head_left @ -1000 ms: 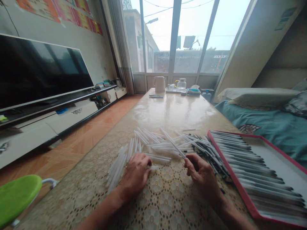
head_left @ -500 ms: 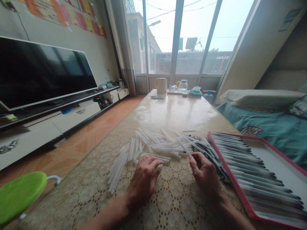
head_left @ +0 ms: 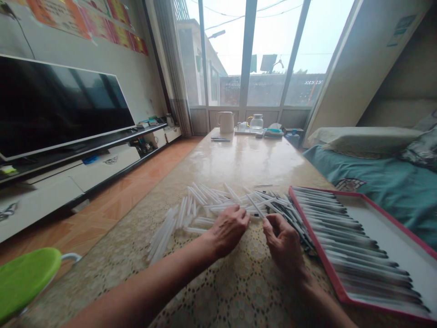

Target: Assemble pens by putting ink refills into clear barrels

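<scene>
My right hand (head_left: 282, 234) pinches a slim whitish pen barrel (head_left: 254, 205), which slants up and to the left over the pile. My left hand (head_left: 232, 228) reaches across to the near side of the loose white pen barrels (head_left: 208, 193), palm down with fingers bent together. Its fingertips are partly hidden, so I cannot make out what they hold. Just beyond them is a small black end (head_left: 256, 215) of a barrel. Dark slim pen parts (head_left: 292, 212) lie between my right hand and a red-rimmed box (head_left: 336, 278) holding a row of pens (head_left: 348, 241).
More white barrels (head_left: 164, 234) lie at the left of the pile on the patterned tabletop (head_left: 112, 282). At the far end stand a jug (head_left: 226, 122), a glass pot (head_left: 256, 121) and a tissue pack (head_left: 273, 131). A green stool (head_left: 30, 280) stands at left, a sofa (head_left: 375, 175) at right.
My left hand has moved right and forward, from the near barrels to the pile close to my right hand. My right hand keeps its hold on the pen barrel. The view has shifted slightly.
</scene>
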Demonstrator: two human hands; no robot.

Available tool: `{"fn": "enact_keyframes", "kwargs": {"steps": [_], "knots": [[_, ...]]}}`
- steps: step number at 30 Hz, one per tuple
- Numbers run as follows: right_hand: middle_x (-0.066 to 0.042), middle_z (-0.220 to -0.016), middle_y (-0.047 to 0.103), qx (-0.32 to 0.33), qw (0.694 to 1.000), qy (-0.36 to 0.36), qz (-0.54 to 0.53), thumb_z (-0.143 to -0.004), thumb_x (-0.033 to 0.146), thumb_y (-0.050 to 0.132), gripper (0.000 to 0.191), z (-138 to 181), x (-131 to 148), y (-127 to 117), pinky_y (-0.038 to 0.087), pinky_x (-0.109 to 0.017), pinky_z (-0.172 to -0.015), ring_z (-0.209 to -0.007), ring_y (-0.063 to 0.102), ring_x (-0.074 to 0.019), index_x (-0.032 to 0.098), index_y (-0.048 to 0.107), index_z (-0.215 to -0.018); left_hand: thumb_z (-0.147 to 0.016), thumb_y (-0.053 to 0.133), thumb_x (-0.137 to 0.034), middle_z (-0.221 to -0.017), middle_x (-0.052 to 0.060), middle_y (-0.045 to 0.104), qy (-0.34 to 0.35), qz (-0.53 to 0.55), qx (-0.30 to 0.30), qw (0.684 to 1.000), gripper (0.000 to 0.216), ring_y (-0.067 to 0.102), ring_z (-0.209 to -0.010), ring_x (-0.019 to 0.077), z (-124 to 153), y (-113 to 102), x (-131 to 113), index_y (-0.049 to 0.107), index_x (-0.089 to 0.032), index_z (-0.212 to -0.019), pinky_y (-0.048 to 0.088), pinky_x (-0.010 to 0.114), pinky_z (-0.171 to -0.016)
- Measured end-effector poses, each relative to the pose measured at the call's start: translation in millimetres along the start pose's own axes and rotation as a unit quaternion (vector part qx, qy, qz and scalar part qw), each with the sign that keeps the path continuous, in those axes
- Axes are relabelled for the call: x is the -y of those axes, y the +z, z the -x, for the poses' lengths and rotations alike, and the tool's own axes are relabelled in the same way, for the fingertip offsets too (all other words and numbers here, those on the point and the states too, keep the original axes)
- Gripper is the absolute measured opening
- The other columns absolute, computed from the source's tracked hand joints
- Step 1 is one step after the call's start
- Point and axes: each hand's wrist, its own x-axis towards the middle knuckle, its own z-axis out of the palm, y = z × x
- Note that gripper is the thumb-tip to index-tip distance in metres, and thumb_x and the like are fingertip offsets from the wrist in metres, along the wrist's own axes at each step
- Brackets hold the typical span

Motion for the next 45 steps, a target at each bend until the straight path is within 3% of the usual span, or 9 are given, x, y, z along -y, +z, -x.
{"fn": "enact_keyframes", "kwargs": {"steps": [5, 8, 15, 25, 29, 32, 36, 38, 45], "knots": [[-0.001, -0.065, 0.058, 0.003, 1.000, 0.014, -0.015, -0.085, 0.041, 0.046, 0.026, 0, 1, -1, 0.039, -0.026, -0.057, -0.058, 0.050, -0.0155, 0.018, 0.056, -0.078, -0.085, 0.046, -0.006, -0.091, 0.012, 0.063, 0.036, -0.082, 0.004, 0.996, 0.016, 0.054, -0.089, 0.0260, -8, 15, 12, 0.060, -0.012, -0.092, 0.044, 0.038, -0.079], [0.001, -0.061, 0.054, 0.021, 0.993, 0.060, -0.099, -0.083, 0.044, 0.049, 0.028, -1, 1, 0, 0.038, -0.024, -0.051, -0.052, 0.048, -0.0134, 0.019, 0.056, -0.076, -0.085, 0.048, -0.008, -0.091, 0.011, 0.062, 0.044, -0.087, 0.000, 0.995, 0.014, 0.054, -0.090, 0.0254, -7, 16, 14, 0.060, -0.014, -0.087, 0.044, 0.038, -0.080], [0.007, -0.052, 0.044, 0.070, 0.901, 0.204, -0.377, -0.074, 0.049, 0.059, 0.032, -7, -3, 3, 0.024, -0.018, -0.033, -0.035, 0.035, -0.0056, 0.017, 0.055, -0.076, -0.085, 0.048, -0.009, -0.088, 0.010, 0.063, 0.077, -0.073, 0.001, 0.994, 0.013, 0.054, -0.087, 0.0236, -5, 13, 13, 0.059, -0.015, -0.088, 0.045, 0.037, -0.082], [0.007, -0.051, 0.044, 0.065, 0.872, 0.268, -0.403, -0.066, 0.045, 0.062, 0.029, -9, 3, -1, 0.019, -0.018, -0.033, -0.034, 0.031, -0.0039, 0.016, 0.057, -0.072, -0.085, 0.044, -0.005, -0.096, 0.010, 0.060, 0.019, -0.017, -0.021, 0.999, 0.020, 0.054, -0.092, 0.0241, 1, 17, 14, 0.058, -0.016, -0.093, 0.045, 0.038, -0.082], [0.007, -0.052, 0.045, 0.069, 0.875, 0.272, -0.395, -0.068, 0.043, 0.061, 0.027, -9, 2, -3, 0.021, -0.018, -0.034, -0.037, 0.034, -0.0047, 0.017, 0.058, -0.074, -0.084, 0.041, -0.003, -0.095, 0.008, 0.059, -0.048, 0.106, -0.105, 0.988, 0.022, 0.054, -0.092, 0.0210, 7, 5, 12, 0.056, -0.017, -0.093, 0.045, 0.038, -0.083], [0.006, -0.051, 0.046, 0.065, 0.881, 0.267, -0.386, -0.069, 0.044, 0.061, 0.028, -8, 2, -3, 0.022, -0.018, -0.033, -0.036, 0.035, -0.0052, 0.016, 0.059, -0.074, -0.083, 0.049, -0.012, -0.078, 0.004, 0.058, -0.183, 0.348, -0.169, 0.904, 0.010, 0.056, -0.071, 0.0159, 19, -7, 4, 0.054, -0.016, -0.090, 0.048, 0.032, -0.068], [0.006, -0.050, 0.047, 0.068, 0.886, 0.258, -0.379, -0.070, 0.044, 0.061, 0.028, -8, 2, -3, 0.020, -0.018, -0.032, -0.034, 0.033, -0.0050, 0.016, 0.059, -0.074, -0.079, 0.061, -0.025, -0.070, 0.000, 0.059, -0.315, 0.626, -0.170, 0.693, 0.025, 0.058, -0.064, 0.0121, 47, -11, -9, 0.055, -0.016, -0.101, 0.047, 0.026, -0.062], [0.006, -0.051, 0.047, 0.071, 0.883, 0.262, -0.383, -0.070, 0.043, 0.061, 0.027, -8, 2, -3, 0.020, -0.018, -0.032, -0.035, 0.033, -0.0048, 0.016, 0.059, -0.074, -0.075, 0.067, -0.030, -0.072, 0.001, 0.062, -0.336, 0.686, -0.153, 0.627, 0.026, 0.060, -0.067, 0.0121, 60, -4, -11, 0.059, -0.015, -0.095, 0.048, 0.026, -0.065], [0.006, -0.051, 0.044, 0.070, 0.871, 0.284, -0.395, -0.067, 0.040, 0.065, 0.024, -8, 1, -1, 0.021, -0.018, -0.033, -0.037, 0.033, -0.0052, 0.017, 0.060, -0.072, -0.078, 0.067, -0.029, -0.086, 0.006, 0.069, -0.307, 0.760, -0.154, 0.551, 0.023, 0.066, -0.072, 0.0131, 73, 21, -4, 0.058, -0.014, -0.092, 0.051, 0.026, -0.069]]}}
